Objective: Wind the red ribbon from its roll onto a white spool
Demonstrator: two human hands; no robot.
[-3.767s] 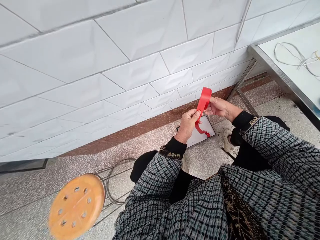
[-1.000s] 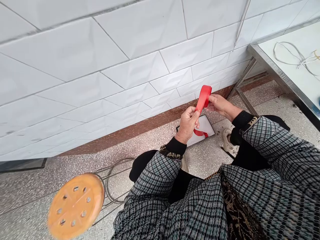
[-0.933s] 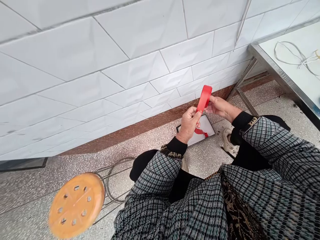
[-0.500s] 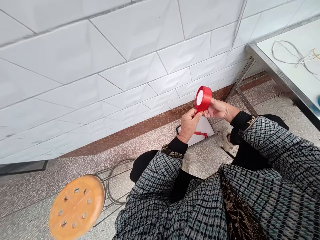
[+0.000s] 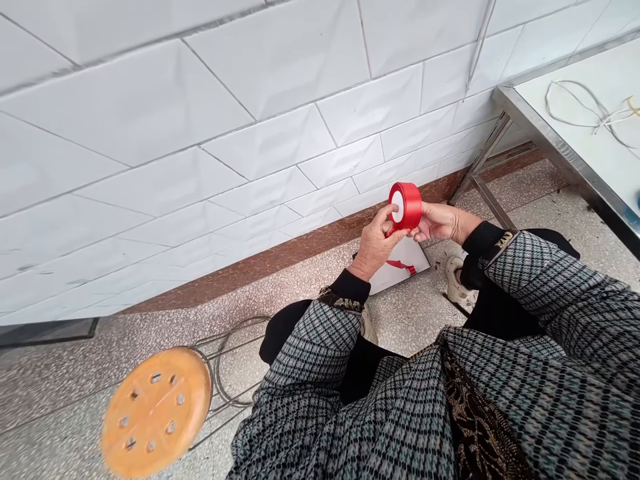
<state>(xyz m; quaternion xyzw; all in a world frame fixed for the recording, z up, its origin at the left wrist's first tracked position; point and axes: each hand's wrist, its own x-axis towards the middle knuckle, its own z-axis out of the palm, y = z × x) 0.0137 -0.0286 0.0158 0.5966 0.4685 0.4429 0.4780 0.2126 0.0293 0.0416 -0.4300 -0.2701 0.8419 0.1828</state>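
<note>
While held over the white board [image 5: 400, 270], red ribbon roll [image 5: 406, 205] in both grips (left hand [image 5: 374, 243], right hand [image 5: 440, 222]), seemingly clamped

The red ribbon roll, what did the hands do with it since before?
The red ribbon roll turned: before it showed its edge, now its white round face shows. The left hand slid up and its fingers now touch that face. The right hand kept holding the roll throughout. The white tray with ribbon scraps and the orange stool stayed put.
</note>
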